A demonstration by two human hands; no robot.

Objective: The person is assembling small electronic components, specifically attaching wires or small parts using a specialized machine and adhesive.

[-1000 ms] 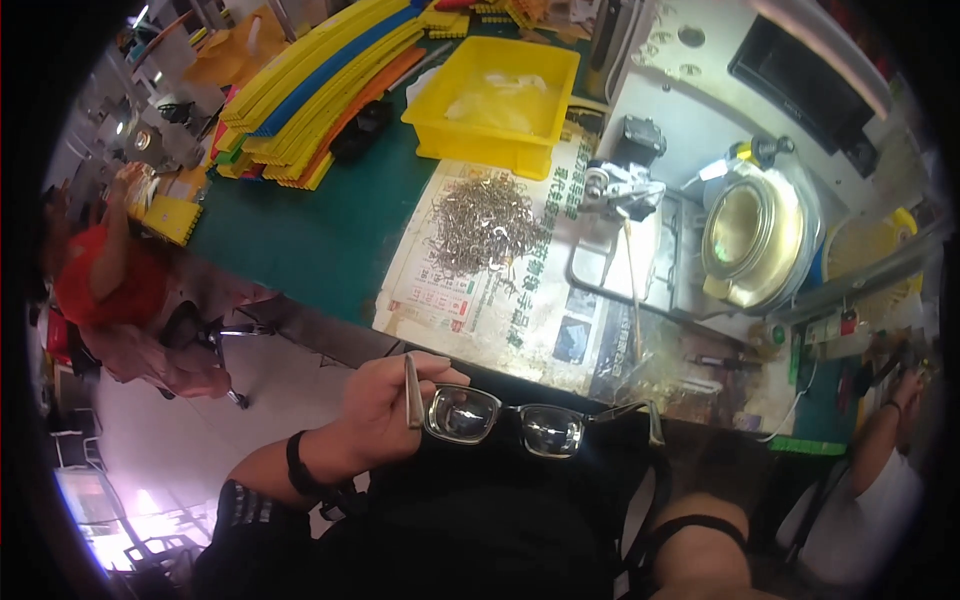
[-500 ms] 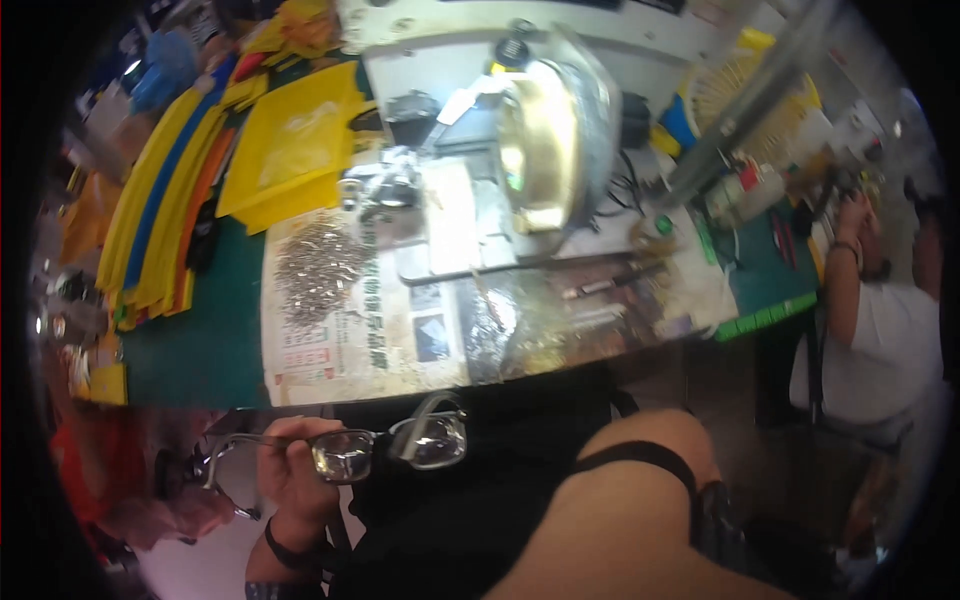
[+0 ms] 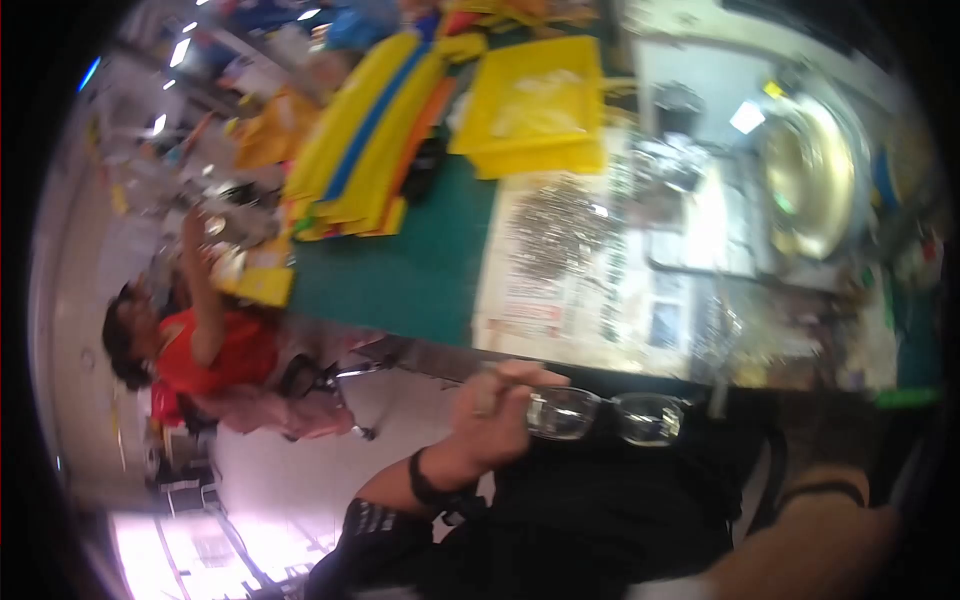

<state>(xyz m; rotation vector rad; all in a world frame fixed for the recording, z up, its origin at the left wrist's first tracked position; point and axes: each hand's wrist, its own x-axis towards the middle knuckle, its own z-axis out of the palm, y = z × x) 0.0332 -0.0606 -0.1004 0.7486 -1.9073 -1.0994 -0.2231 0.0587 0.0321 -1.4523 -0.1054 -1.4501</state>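
My left hand [image 3: 500,405] is closed on a pair of eyeglasses [image 3: 563,413] with clear rectangular lenses, gripping them at the left end. The glasses hang just off the near edge of the bench, in front of my dark clothing. At the lower right is my right forearm [image 3: 800,555], with a dark band round it. Only a blurred bit of my right hand [image 3: 828,476] shows beyond the band, and its fingers are hidden. On the bench, a pile of small metal pieces [image 3: 565,230] lies on a printed paper sheet [image 3: 515,335].
A yellow tray [image 3: 535,105] and a stack of yellow, blue and orange strips [image 3: 350,150] lie on the green bench top [image 3: 400,285]. A round, gold-coloured machine part [image 3: 815,180] stands back right. At left, a person in a red top [image 3: 225,350] is at a neighbouring bench.
The view has swung left, so the bench appears farther right and the person in red shows more. The glasses are still in my left hand; my right arm sits lower at the right edge.
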